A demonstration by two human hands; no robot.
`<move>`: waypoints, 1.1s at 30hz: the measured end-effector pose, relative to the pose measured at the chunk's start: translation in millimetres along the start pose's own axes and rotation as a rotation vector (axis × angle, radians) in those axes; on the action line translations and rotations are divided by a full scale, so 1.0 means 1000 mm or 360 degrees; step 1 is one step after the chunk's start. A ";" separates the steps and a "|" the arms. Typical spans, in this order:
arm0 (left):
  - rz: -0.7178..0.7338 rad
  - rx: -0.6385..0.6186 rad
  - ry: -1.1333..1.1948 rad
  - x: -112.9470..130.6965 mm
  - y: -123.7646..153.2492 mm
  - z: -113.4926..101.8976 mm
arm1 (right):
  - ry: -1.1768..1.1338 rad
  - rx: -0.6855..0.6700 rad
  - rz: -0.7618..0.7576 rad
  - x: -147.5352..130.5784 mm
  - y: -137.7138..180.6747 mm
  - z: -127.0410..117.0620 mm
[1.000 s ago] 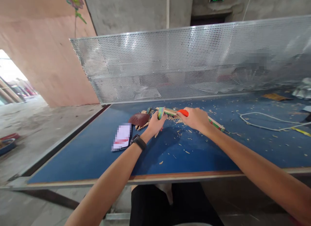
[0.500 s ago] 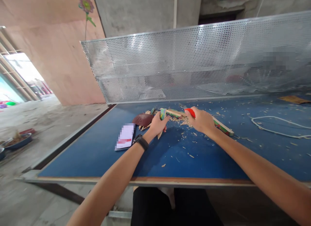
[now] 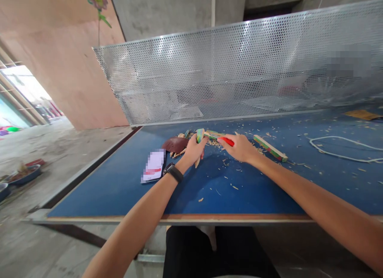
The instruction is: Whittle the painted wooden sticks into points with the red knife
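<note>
Two bare hands work above a blue tabletop (image 3: pixel 113 186), close together near the middle of its far half. The left hand (image 3: pixel 194 151) has its fingers wrapped around a patterned wood piece (image 3: pixel 200 135); the green-and-yellow end stands above the thumb, and a pale, pointed end shows below the hand. The right hand (image 3: pixel 241 148) is closed around a red handle (image 3: pixel 226 141), with the thumb lying along it. The handle points left, toward the wood piece; the part ahead of it is too small to read clearly, and contact with the wood cannot be confirmed. Wood shavings (image 3: pixel 213 142) lie beneath and between the hands, and further chips are scattered across the right part of the tabletop. A separate wood strip (image 3: pixel 271 148), pale on top with a green-and-red side, lies flat to the right of the right hand, apart from it. Left of the left hand, a dark brown piece (image 3: pixel 175 144) rests over pale wood slivers (image 3: pixel 178 153). A phone (image 3: pixel 153 166), its screen blurred, lies nearer the person, just beside the black watch (image 3: pixel 174 173) on the left wrist. A white cord (image 3: pixel 336 153) forms a loop at far right. One perforated metal panel (image 3: pixel 227 74) stands along the rear edge.
</note>
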State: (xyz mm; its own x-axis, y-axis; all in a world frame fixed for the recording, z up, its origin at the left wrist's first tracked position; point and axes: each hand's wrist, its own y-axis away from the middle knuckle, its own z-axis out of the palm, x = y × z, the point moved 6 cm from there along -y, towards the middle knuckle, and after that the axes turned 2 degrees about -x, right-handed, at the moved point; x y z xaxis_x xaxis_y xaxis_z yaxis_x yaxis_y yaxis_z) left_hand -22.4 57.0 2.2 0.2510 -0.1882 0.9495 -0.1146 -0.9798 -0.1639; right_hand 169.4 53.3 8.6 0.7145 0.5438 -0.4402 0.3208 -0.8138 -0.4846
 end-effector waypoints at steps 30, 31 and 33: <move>-0.0017 -0.0312 0.0134 0.011 0.012 0.014 | 0.0113 -0.0128 -0.0302 -0.019 0.005 0.002; -0.0016 -0.0321 0.0133 0.010 0.012 0.014 | 0.0127 -0.0138 -0.0282 -0.018 0.004 0.003; -0.0019 -0.0324 0.0147 0.008 0.011 0.014 | 0.0141 -0.0137 -0.0204 -0.014 0.004 0.004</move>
State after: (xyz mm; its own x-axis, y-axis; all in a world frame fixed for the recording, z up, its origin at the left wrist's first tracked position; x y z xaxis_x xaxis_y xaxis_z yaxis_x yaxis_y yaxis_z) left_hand -8.3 43.8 4.6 0.1653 -0.1604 0.9731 -0.3063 -0.9462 -0.1039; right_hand 158.1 43.1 10.4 0.7153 0.6269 -0.3087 0.4621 -0.7557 -0.4640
